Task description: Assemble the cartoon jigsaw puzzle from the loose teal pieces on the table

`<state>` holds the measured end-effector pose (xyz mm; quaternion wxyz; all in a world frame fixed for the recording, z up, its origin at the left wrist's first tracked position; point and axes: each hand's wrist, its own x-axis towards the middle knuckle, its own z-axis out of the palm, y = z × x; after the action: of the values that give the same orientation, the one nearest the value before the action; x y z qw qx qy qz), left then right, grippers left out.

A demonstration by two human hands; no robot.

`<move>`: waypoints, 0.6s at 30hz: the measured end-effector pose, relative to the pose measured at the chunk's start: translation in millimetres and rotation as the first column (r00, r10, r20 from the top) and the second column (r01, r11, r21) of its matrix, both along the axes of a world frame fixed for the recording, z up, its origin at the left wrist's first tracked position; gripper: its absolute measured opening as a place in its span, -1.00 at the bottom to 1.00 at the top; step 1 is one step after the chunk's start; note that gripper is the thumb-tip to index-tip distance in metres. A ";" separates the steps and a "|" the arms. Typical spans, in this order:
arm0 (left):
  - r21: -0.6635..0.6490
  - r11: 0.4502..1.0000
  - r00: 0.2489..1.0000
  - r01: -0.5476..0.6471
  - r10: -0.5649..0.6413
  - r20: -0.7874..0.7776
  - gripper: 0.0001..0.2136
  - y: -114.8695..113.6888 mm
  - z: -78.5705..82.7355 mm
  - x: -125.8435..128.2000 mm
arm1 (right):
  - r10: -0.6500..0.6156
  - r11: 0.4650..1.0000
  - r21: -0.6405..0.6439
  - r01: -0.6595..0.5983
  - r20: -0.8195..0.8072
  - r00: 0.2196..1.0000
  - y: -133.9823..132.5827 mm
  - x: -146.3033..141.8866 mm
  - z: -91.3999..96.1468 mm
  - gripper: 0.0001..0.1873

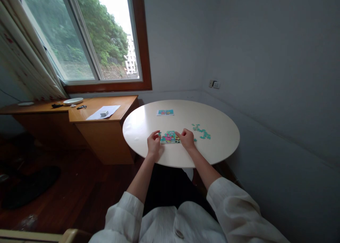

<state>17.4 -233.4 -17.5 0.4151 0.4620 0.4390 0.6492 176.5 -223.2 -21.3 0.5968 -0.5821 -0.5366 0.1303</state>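
A partly assembled jigsaw puzzle [170, 137] with a colourful cartoon picture lies flat near the front of the round white table [143, 121]. At its left edge, my left hand [154, 144] is closed, with thumb and fingertips gripping the puzzle's edge. My right hand [187, 139] covers the upper right part of the puzzle, its fingers curled and the thumb reaching over the picture. Whatever sits under those right fingers is hidden. Loose teal puzzle pieces [204, 134] are scattered to the right of my right hand. Farther back lies a small picture card [165, 113] with similar cartoon colours.
To the left stands a wooden desk [106, 129] with a sheet of paper [114, 109], a small white box [104, 113] and a white plate [73, 101]. Behind it is a window with a curtain [26, 52]. A wall [278, 94] runs along the right.
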 end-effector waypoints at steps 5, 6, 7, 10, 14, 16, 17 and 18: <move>-0.007 1.000 1.000 0.004 -0.004 0.016 -0.75 -0.9 0.8 0.4 | 0.004 1.000 0.024 -0.003 -0.024 1.000 -0.6 0.5 0.6 -0.44; -0.008 1.000 1.000 0.005 -0.004 0.017 -0.75 -0.9 0.8 0.5 | 0.008 1.000 0.031 -0.007 -0.029 1.000 -0.9 0.5 0.8 -0.45; -0.007 1.000 1.000 0.004 -0.004 0.018 -0.74 -0.8 0.7 0.5 | 0.012 0.999 0.037 -0.010 -0.033 0.999 -1.3 0.5 1.0 -0.46; -0.006 1.000 1.000 0.006 -0.006 0.011 -0.74 0.1 -0.3 0.3 | 0.023 0.999 0.050 -0.020 -0.044 0.999 -2.0 0.3 1.5 -0.52; -0.012 1.000 1.000 -0.008 0.008 0.001 -0.74 2.8 -3.0 -0.6 | 0.035 0.999 0.041 -0.032 -0.059 0.998 -2.0 0.1 2.0 -0.56; -0.009 1.000 1.000 -0.019 0.019 -0.002 -0.74 4.0 -4.0 -1.0 | 0.037 0.999 0.040 -0.035 -0.062 0.997 -1.7 0.0 1.9 -0.57; -0.007 1.000 1.000 -0.022 0.022 -0.005 -0.74 4.3 -4.2 -1.0 | 0.036 0.999 0.042 -0.033 -0.062 0.997 -1.5 0.0 1.6 -0.58; -0.006 1.000 1.000 -0.026 0.026 -0.007 -0.75 4.4 -4.1 -1.0 | 0.034 0.999 0.044 -0.032 -0.062 0.997 -1.2 0.1 1.3 -0.58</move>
<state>16.4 -229.0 -21.5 0.4066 0.4573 0.4486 0.6514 176.6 -224.4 -20.0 0.6235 -0.5558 -0.5299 0.1468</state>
